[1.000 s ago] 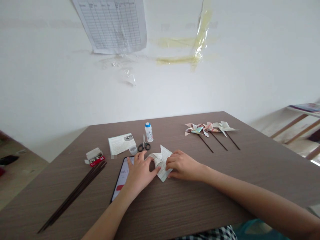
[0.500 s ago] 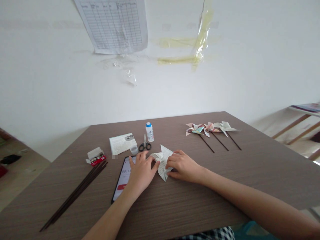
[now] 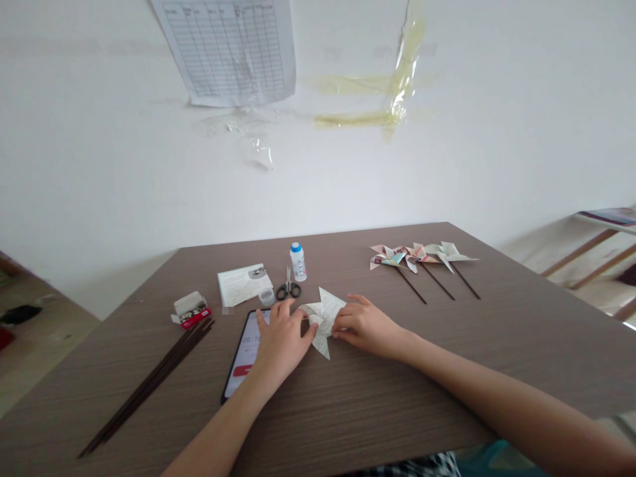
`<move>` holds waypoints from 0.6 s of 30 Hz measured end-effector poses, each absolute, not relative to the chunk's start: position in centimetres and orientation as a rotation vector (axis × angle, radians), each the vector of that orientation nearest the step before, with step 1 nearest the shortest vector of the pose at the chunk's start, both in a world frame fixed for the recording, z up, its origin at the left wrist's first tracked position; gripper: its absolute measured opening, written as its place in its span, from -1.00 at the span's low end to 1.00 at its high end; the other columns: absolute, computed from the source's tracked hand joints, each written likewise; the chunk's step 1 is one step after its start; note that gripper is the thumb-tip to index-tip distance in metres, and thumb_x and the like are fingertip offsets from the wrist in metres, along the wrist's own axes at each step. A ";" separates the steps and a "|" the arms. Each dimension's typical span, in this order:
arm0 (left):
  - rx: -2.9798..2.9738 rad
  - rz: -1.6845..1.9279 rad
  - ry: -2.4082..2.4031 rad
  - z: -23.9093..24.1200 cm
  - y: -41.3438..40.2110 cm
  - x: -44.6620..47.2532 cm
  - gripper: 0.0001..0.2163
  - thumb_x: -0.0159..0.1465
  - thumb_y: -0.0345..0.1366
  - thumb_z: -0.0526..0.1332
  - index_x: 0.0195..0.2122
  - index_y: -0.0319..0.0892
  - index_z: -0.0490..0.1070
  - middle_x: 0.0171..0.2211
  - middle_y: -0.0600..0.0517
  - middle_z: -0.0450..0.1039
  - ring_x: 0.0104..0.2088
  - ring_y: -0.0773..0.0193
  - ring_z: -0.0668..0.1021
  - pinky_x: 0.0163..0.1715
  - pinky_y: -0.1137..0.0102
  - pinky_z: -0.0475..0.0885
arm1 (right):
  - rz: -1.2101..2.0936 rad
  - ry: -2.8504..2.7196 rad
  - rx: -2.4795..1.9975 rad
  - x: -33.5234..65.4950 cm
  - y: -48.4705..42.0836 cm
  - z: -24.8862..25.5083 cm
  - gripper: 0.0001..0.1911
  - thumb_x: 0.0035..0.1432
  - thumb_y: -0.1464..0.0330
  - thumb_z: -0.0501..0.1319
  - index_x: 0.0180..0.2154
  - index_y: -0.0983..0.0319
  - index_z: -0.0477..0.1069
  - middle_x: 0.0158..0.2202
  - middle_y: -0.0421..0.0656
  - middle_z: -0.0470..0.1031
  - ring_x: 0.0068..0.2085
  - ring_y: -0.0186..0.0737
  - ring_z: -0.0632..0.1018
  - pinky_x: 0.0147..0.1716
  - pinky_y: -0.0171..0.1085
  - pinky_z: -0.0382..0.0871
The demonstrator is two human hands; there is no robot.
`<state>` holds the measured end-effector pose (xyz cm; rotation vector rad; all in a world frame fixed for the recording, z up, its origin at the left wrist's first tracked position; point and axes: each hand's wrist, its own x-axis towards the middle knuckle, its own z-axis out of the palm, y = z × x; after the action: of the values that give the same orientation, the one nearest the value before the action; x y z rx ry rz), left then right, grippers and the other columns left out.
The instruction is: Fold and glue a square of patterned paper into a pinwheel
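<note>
A piece of printed white paper (image 3: 324, 317), partly folded into pointed flaps, lies flat on the brown table (image 3: 377, 404). My left hand (image 3: 279, 343) rests on its left side with the fingers spread, covering part of a phone (image 3: 242, 354). My right hand (image 3: 364, 326) presses the paper's right edge with curled fingers. Both hands touch the paper from above.
A bundle of thin dark sticks (image 3: 149, 387) lies at the left. Behind the paper sit scissors (image 3: 287, 287), a small white bottle with a blue cap (image 3: 297, 262), a paper stack (image 3: 243, 285) and a small red box (image 3: 189, 310). Three finished pinwheels (image 3: 422, 257) lie at the back right.
The paper's lower right flap has been folded inward, so it looks narrower. My right hand has shifted slightly up and right. My left hand has stayed in place.
</note>
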<state>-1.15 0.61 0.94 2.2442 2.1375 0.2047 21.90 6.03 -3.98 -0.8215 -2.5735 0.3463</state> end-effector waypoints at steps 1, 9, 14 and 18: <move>2.244 0.208 2.136 1.0 0.6 -1.1 -0.76 0.56 -0.19 0.30 0.11 -0.02 0.75 0.48 -0.22 0.52 0.51 -0.29 0.48 0.55 -0.52 0.19 | 0.370 -2.537 -0.855 21.8 6.0 -4.1 -0.85 0.50 0.38 0.37 -0.12 0.07 0.74 -0.10 -0.10 0.83 0.00 0.00 0.76 0.48 0.21 0.34; 2.254 0.219 2.122 0.8 0.6 -1.1 -0.74 0.57 -0.20 0.29 0.13 -0.08 0.75 0.48 -0.28 0.51 0.53 -0.35 0.46 0.54 -0.56 0.17 | 0.566 -2.233 -1.147 20.3 6.5 -5.4 -0.86 0.49 0.36 0.39 -0.01 0.11 0.75 -0.15 -0.09 0.84 -0.09 0.01 0.80 0.45 0.22 0.39; 2.255 0.249 2.116 0.7 0.6 -1.1 -0.76 0.55 -0.23 0.32 0.11 -0.12 0.74 0.46 -0.29 0.53 0.51 -0.37 0.48 0.55 -0.57 0.16 | 0.462 -2.222 -1.207 19.5 6.0 -5.5 -0.85 0.51 0.37 0.37 0.02 0.13 0.72 -0.12 -0.06 0.83 -0.03 0.05 0.79 0.50 0.28 0.28; 2.253 0.261 2.122 0.8 0.6 -1.1 -0.79 0.53 -0.25 0.35 0.09 -0.09 0.75 0.45 -0.26 0.54 0.50 -0.35 0.49 0.57 -0.52 0.16 | 0.355 -2.313 -1.207 19.3 5.7 -5.6 -0.81 0.56 0.36 0.32 -0.08 0.11 0.75 -0.05 -0.01 0.82 0.06 0.15 0.76 0.52 0.32 0.23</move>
<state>-1.11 0.58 0.82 2.2532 2.1220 0.2608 19.29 5.74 -5.58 -1.2072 -2.3125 0.3549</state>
